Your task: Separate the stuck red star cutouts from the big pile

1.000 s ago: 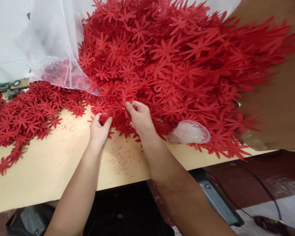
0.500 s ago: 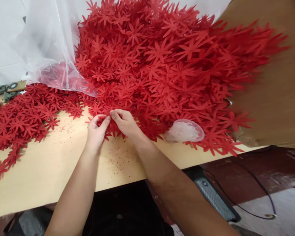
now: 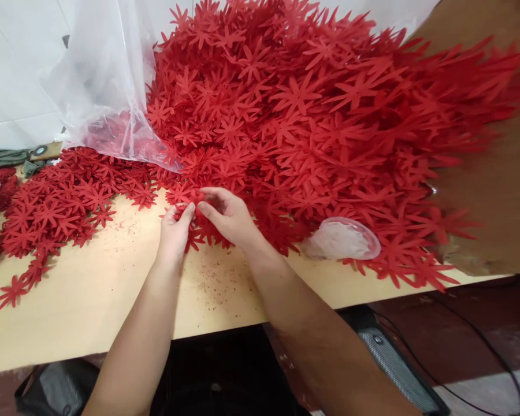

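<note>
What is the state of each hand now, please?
Left hand: grip closed on red flower cutouts at the pile's edge.
Right hand: fingers curled, pinching the same cutouts.

A large heap of flower cut-outs covers the rear and right of the surface. A plastic bag lies behind and to the left, its lower edge resting on the heap. A flatter spread of cut-outs extends leftward from the heap. A small plastic cup lies at the heap's front edge, right of centre. The left hand and right hand meet at the heap's near edge, fingers touching cut-outs there.
</note>
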### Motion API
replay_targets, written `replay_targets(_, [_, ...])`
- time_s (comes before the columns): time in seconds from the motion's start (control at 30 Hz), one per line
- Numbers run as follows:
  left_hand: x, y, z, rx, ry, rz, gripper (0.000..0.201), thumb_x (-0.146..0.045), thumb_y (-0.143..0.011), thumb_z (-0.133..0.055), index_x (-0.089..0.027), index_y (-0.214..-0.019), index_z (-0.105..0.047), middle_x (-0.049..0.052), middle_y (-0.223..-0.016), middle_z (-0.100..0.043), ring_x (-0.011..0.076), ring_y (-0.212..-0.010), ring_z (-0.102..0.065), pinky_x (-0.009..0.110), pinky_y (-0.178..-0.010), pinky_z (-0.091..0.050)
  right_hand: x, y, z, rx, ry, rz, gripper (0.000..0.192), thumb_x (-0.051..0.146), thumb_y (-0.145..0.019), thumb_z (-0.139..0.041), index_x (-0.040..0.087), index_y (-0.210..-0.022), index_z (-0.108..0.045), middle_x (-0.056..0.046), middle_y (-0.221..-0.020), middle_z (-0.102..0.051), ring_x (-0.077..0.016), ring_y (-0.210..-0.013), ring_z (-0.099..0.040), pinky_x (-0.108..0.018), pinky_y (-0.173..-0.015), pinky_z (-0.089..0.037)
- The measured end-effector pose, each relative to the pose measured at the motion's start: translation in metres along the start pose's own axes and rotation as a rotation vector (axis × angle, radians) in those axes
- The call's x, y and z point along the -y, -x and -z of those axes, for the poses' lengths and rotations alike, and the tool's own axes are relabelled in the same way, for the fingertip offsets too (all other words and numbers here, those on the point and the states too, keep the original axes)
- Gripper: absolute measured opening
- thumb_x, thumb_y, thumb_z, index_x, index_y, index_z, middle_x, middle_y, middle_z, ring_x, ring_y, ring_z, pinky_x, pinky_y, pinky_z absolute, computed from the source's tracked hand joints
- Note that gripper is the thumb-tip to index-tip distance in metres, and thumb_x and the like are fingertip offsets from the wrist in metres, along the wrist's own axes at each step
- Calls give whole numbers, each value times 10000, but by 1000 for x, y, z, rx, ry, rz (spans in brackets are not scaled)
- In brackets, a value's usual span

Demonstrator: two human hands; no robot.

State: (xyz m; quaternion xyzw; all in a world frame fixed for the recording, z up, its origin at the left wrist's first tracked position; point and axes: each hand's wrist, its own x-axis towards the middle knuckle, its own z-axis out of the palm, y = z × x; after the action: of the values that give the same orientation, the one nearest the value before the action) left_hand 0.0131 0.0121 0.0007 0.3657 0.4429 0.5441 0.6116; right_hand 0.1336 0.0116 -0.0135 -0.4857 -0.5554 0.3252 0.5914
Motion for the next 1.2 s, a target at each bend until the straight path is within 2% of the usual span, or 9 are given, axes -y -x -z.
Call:
replay_targets(0.07, [1,1,1,40,-24,2,295,-406,-678,-754,-168,-720,-584,-54,-549,-544,60,-480,-473,207,-521,-411,0,1,-5,81,-104,-86,323,473,-697,-699,192,-832,-612,-21,-754,-635,-147,-692,-582,-330,-707,-500])
replay_targets(0.2, [2,4,-1,129,-53,7,386,-435,-599,-802,-171,-791,-596,-23,-694,-624,90,-610,-568,238,-631,-477,-1,0,-8,-23,-146,-122,254,371,-624,-732,199,-730,-578,24,-652,-587,-110,-614,-523,-277,-617,-461])
replay_targets(0.27, [2,5,-2,87,-63,-30,393,-398,-579,-816,-174,-805,-585,-28,-728,-629,88,-643,-576,241,-672,-484,1,0,-8,-54,-154,-132,243,341,-603,-736,199,-706,-568,29,-642,-579,-104,-603,-512,-267,-596,-452])
replay_targets(0.37, [0,4,-1,-12,-53,-69,322,-367,-630,-781,-173,-772,-566,-45,-669,-587,75,-606,-549,229,-652,-470,5,2,-9,-56,-195,-163,262,352,-597,-751,197,-685,-558,35,-618,-566,-94,-570,-495,-257,-565,-439])
replay_targets(0.57, [-1,3,0,60,-51,-9,267,-347,-635,-758,-165,-683,-568,-52,-571,-545,62,-527,-486,217,-585,-430,4,3,-9,8,-268,-182,296,401,-607,-765,184,-714,-594,20,-640,-598,-98,-595,-531,-258,-592,-460])
replay_targets(0.73, [3,2,1,47,-15,-14,160,-289,-668,-710,-164,-718,-624,-30,-601,-601,81,-562,-532,228,-612,-446,-1,3,-10,51,-244,-219,320,392,-571,-793,192,-760,-630,12,-712,-655,-116,-645,-584,-277,-650,-493])
replay_targets(0.87, [4,1,-1,46,-43,-41,121,-257,-701,-661,-161,-646,-612,-53,-512,-533,55,-480,-450,200,-540,-401,2,2,-9,11,-253,-171,231,388,-639,-733,187,-723,-657,3,-699,-655,-124,-667,-583,-291,-695,-487])
replay_targets(1.07, [3,4,-5,33,-39,-9,59,-183,-681,-668,-158,-701,-619,-41,-602,-615,64,-549,-531,201,-604,-450,7,4,-6,-81,-68,-117,286,415,-721,-669,192,-588,-550,42,-542,-479,-92,-546,-410,-260,-550,-352])
replay_targets(1.2, [2,4,-6,43,-38,-2,33,-141,-706,-632,-153,-688,-608,-49,-567,-593,68,-545,-535,210,-632,-456,8,7,-8,-99,-18,-105,341,457,-748,-640,198,-578,-499,49,-533,-426,-87,-531,-368,-262,-529,-308])
